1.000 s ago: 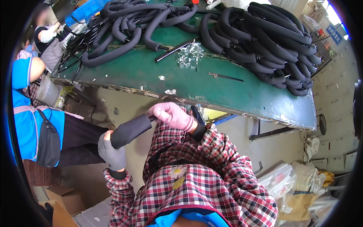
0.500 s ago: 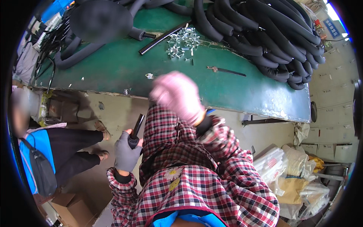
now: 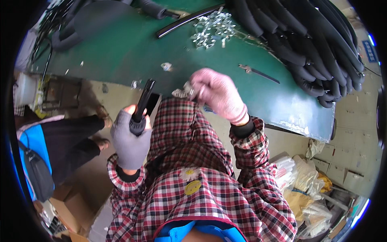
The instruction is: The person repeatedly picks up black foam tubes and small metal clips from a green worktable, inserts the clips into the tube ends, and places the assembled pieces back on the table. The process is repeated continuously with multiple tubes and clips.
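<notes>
My left hand [image 3: 131,141], in a grey glove with bare fingertips, is wrapped round a glossy black tube [image 3: 144,99] that rises above the fist; a rounded dark end [image 3: 138,127] shows near the thumb. My right hand [image 3: 219,94], in a pink knit glove, is at the near edge of the green table, its fingers pinched together. Small shiny metal pieces [image 3: 183,93] lie at those fingertips, just above my knee in checked trousers; the fingers hide what exactly is gripped. On the table is a pile of small metal clips [image 3: 213,29].
A long black tube [image 3: 189,21] lies beside the clip pile. Thick black foam-covered tubes [image 3: 298,44] are heaped at the right. A thin dark tool [image 3: 260,73] lies nearer. A person in dark trousers [image 3: 72,141] is at the left; plastic bags [image 3: 306,181] are at the lower right.
My right hand has shifted right and slowed from a blur, with metal pieces now showing at its fingertips. The left hand has raised the black tube. The view has shifted down the table.
</notes>
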A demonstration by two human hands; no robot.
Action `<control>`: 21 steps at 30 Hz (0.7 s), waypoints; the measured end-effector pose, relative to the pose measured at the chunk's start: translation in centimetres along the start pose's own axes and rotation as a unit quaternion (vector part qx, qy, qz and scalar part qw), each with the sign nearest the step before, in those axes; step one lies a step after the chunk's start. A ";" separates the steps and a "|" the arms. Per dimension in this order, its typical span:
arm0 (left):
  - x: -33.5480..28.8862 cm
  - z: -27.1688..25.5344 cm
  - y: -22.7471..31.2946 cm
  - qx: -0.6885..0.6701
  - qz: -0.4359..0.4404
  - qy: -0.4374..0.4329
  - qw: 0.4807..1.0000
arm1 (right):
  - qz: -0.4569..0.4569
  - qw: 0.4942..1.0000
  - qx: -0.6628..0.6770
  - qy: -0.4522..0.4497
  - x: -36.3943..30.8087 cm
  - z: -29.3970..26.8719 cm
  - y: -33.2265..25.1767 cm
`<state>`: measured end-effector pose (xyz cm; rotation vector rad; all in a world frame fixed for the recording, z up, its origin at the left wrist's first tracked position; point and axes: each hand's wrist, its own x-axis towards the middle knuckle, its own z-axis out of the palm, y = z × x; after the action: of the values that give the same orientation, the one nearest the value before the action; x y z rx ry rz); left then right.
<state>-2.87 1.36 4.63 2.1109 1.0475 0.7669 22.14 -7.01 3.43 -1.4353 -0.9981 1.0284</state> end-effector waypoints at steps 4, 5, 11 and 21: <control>-0.3 -0.5 0.4 -0.056 0.007 0.008 0.998 | 0.096 0.898 0.347 -0.252 -0.4 5.0 4.0; -0.6 -0.6 1.1 -0.107 -0.031 0.008 0.994 | 0.089 0.889 0.350 -0.280 -0.1 6.2 5.5; -1.6 0.2 0.0 -0.089 -0.006 -0.021 0.996 | 0.095 0.875 0.384 -0.280 1.2 9.4 7.7; -2.1 2.3 -1.8 -0.082 -0.067 -0.027 0.994 | 0.114 0.812 0.546 -0.170 -1.8 13.3 12.8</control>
<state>-3.06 -0.29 1.41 1.8912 1.0487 0.7016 9.43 -6.28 -10.06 -0.3975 -0.2869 1.6894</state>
